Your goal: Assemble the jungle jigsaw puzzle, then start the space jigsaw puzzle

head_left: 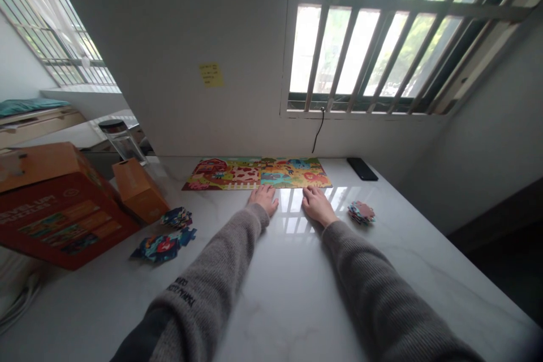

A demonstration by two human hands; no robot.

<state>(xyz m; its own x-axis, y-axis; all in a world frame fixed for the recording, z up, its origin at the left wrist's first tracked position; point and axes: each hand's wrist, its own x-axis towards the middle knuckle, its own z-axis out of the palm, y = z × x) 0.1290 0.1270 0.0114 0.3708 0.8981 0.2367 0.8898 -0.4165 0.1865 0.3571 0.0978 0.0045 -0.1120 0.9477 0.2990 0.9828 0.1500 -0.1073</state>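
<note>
View: head cam, looking down past both grey knit sleeves (203, 277) at a white marble counter (280, 300)

Left hand (265, 199): flat and palm down, fingers pretty much together, holding nothing, fingertips right at the bottom edge of the puzzle

Right hand (317, 206): same deal, open and flat, nothing in it, also right at that edge

Puzzle: farm-scene jigsaw puzzle (257, 174) lying flat toward the back of the counter, just ahead of both hands, with a red barn at its left end and a white fence along the lower edge

Loose pieces: small stack of puzzle pieces (361, 212) just right of the right hand; two more heaps (177, 218) (163, 248) off to the left, well beside the left hand

Left side: big red-orange puzzle box (63, 220) tilted up, an orange carton (139, 190) beside it, glass jar (121, 140) behind

Back: black phone (362, 169) on the counter, yellow sticky note (211, 74) on the wall, barred window (373, 34) above
</note>
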